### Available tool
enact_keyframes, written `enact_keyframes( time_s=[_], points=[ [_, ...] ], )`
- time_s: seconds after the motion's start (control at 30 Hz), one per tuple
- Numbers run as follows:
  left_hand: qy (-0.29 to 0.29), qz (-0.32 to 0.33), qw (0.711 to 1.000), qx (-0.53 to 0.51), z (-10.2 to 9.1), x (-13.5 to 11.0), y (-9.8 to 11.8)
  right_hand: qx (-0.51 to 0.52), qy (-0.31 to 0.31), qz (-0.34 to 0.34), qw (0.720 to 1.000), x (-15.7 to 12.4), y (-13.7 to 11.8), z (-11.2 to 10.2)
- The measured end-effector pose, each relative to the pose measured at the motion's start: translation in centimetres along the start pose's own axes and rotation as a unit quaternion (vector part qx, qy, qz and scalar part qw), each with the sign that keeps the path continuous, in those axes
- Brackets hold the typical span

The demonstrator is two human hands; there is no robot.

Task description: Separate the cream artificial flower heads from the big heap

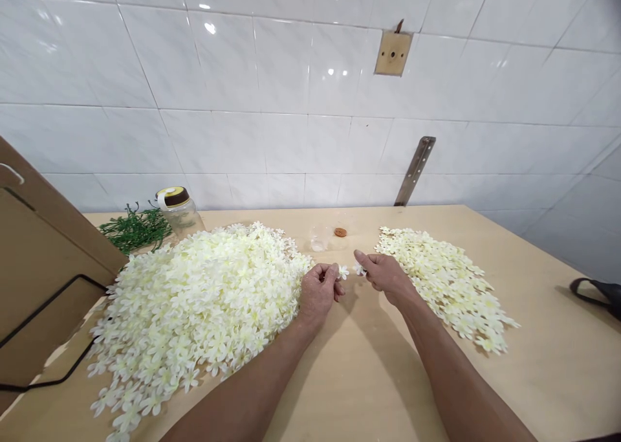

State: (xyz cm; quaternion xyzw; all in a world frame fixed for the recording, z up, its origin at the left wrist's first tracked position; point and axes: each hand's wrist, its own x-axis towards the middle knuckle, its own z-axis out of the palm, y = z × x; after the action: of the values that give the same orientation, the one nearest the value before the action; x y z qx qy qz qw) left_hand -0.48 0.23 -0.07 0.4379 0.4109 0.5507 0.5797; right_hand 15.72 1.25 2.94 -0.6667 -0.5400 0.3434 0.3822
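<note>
My left hand (320,288) is closed in a pinch on a small white artificial flower (343,272), just right of a big heap of white flowers (208,293). A short gap away, my right hand (385,275) pinches another white flower (359,269) between thumb and fingers. Both hands are above the middle of the table. To the right of my right hand lies a flatter, thinner spread of pale yellow-white flowers (446,280).
Behind the hands stand a clear shallow dish (317,243) and a small reddish-brown disc (340,232). A lidded jar (179,212) and green artificial stems (138,228) are at back left, near a cardboard box (48,254). A black strap (594,292) rests at right.
</note>
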Motion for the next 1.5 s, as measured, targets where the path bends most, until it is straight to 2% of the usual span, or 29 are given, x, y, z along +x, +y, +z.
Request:
enact_keyframes(
  time_s=[0.1, 0.2, 0.27, 0.33, 0.4, 0.43, 0.53, 0.63, 0.67, 0.8, 0.93, 1.1, 1.33, 1.5],
  points=[
    [-0.008, 0.004, 1.000, 0.018, 0.0, -0.1, -0.1, -0.136, 0.101, -0.055, 0.984, 0.7, 0.4, -0.4],
    [-0.020, 0.016, 0.999, 0.045, -0.1, -0.2, -0.2, -0.220, 0.148, -0.093, 0.960, 1.4, 0.2, -0.2],
    [-0.031, 0.026, 0.997, 0.065, -0.2, -0.2, -0.4, -0.183, 0.119, -0.099, 0.971, 1.5, -0.3, 0.2],
    [-0.043, 0.033, 0.995, 0.080, -0.2, -0.2, -0.6, -0.071, 0.026, -0.096, 0.992, 1.4, -1.0, 0.5],
    [-0.041, 0.036, 0.995, 0.087, -0.2, -0.3, -0.6, 0.040, -0.054, -0.093, 0.993, 1.1, -1.5, 0.6],
    [-0.033, 0.038, 0.995, 0.088, -0.2, -0.2, -0.6, 0.070, -0.068, -0.089, 0.991, 0.8, -1.7, 0.6],
    [0.006, 0.046, 0.995, 0.087, -0.2, -0.2, -0.4, 0.082, -0.100, -0.066, 0.989, 0.2, -1.8, 0.2],
    [0.031, 0.053, 0.994, 0.088, -0.3, 0.0, -0.3, 0.076, -0.198, -0.042, 0.976, -0.4, -1.5, 0.0],
    [0.036, 0.053, 0.994, 0.090, -0.3, 0.1, -0.3, 0.076, -0.214, -0.033, 0.973, -0.5, -1.4, 0.0],
    [0.043, 0.051, 0.992, 0.103, -0.3, 0.3, -0.4, 0.099, -0.194, 0.004, 0.976, -0.7, -1.2, 0.5],
    [0.038, 0.053, 0.992, 0.107, -0.3, 0.3, -0.6, 0.111, -0.182, 0.010, 0.977, -0.9, -1.3, 0.7],
    [0.054, 0.054, 0.993, 0.086, -0.3, 0.4, -1.0, 0.121, -0.184, -0.002, 0.976, -1.1, -1.5, 0.6],
    [0.052, 0.054, 0.993, 0.088, -0.4, 0.4, -1.4, 0.139, -0.158, -0.018, 0.977, -1.0, -1.1, 0.6],
    [0.052, 0.049, 0.994, 0.077, -0.4, 0.4, -1.4, 0.163, -0.161, -0.017, 0.973, -0.9, -1.1, 0.6]
  ],
)
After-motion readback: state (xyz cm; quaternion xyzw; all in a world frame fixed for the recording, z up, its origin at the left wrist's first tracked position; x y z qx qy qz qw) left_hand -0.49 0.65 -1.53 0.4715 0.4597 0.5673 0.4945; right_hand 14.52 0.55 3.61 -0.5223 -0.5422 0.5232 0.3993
